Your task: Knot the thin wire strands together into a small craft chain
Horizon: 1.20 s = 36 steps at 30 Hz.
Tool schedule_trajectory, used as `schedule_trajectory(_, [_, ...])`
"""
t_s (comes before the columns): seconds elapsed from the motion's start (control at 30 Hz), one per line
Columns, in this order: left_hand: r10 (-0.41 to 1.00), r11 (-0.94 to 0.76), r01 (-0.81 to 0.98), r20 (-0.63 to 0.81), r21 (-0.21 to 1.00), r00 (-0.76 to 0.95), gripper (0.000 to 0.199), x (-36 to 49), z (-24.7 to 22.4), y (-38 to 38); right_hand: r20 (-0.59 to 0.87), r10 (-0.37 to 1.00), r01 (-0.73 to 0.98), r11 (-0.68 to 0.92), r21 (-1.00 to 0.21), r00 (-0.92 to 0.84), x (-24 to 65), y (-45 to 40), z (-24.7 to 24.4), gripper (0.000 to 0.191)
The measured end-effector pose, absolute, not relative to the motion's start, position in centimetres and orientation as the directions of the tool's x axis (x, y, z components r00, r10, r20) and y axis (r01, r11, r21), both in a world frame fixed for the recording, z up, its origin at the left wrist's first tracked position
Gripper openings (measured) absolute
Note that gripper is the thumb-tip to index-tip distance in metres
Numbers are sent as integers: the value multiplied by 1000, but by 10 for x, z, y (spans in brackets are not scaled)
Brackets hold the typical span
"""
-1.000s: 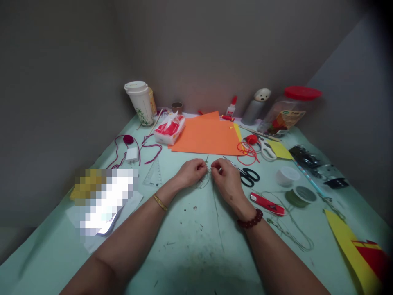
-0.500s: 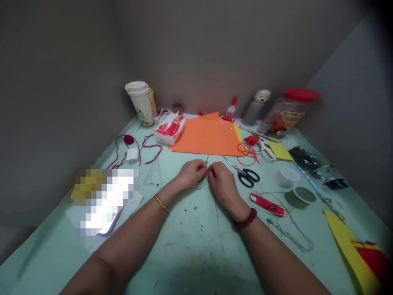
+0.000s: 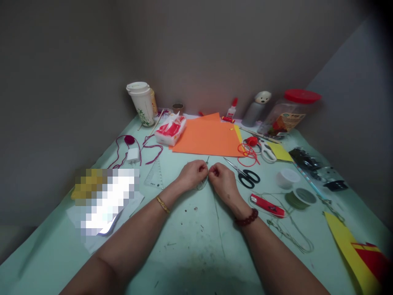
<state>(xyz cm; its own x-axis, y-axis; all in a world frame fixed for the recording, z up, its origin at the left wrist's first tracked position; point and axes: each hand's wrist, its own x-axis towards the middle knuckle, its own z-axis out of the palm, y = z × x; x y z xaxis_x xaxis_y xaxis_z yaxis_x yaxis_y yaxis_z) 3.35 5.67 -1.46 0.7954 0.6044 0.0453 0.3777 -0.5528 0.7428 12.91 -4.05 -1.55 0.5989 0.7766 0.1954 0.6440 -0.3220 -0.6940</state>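
Near the middle of the green table [image 3: 184, 254], my left hand [image 3: 195, 173] and my right hand [image 3: 221, 180] meet almost fingertip to fingertip. Both are closed in a pinch on a thin green cord [image 3: 202, 186]. A small loop of the cord hangs under my left fingers, and a strand trails down toward the front of the table below my right hand. The short end of something thin sticks up beyond the fingertips. Black-handled scissors [image 3: 249, 178] lie just right of my right hand, blades pointing back left.
Orange paper [image 3: 208, 137] and a tissue pack [image 3: 170, 130] lie behind the hands. A red cutter [image 3: 267, 205], a green cord spool [image 3: 300, 198] and a lidded jar [image 3: 285, 114] are right. Left are a clear set square [image 3: 155, 175], a white cup [image 3: 141, 104] and a bright blurred phone [image 3: 109, 205].
My right hand's fingers have turned slightly, and a small gap now shows between the two hands. The cord stays between them; otherwise the view has barely shifted.
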Motion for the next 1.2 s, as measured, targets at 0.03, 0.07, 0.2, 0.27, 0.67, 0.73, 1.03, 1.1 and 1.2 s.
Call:
schedule_trajectory(0.03, [608,-542,383,35,748,793,13,33,-14,56,152,775,596,-327,-733,613,129,-41,-14,7])
schedule_trajectory(0.07, [612,-528,387,22,756,791,13,33,-13,56,102,775,542,-334,-772,623,129,-42,-12,6])
schedule_trajectory(0.2, [609,-435,389,-53,812,792,14,32,-11,56,-76,778,328,-349,-878,624,131,-42,-11,2])
schedule_trajectory(0.27, [596,-378,373,-85,847,799,14,31,-12,57,-114,773,251,-336,-908,624,132,-42,-14,4])
schedule_trajectory(0.67, [654,-273,342,-87,899,752,19,29,-14,57,-158,792,96,-262,-960,589,137,-44,-16,6])
schedule_trajectory(0.73, [678,-298,357,-68,885,732,22,27,-12,56,-167,779,79,-267,-960,604,137,-44,-16,6])
schedule_trajectory(1.03, [578,-454,414,-92,789,811,14,19,5,57,-166,783,98,-278,-955,600,136,-44,-16,6])
schedule_trajectory(1.1, [595,-407,428,-121,807,794,16,13,12,64,-159,788,114,-278,-954,595,137,-45,-17,6])
schedule_trajectory(1.2, [590,-418,476,-167,774,790,18,1,21,77,-144,792,149,-283,-947,593,137,-45,-19,6])
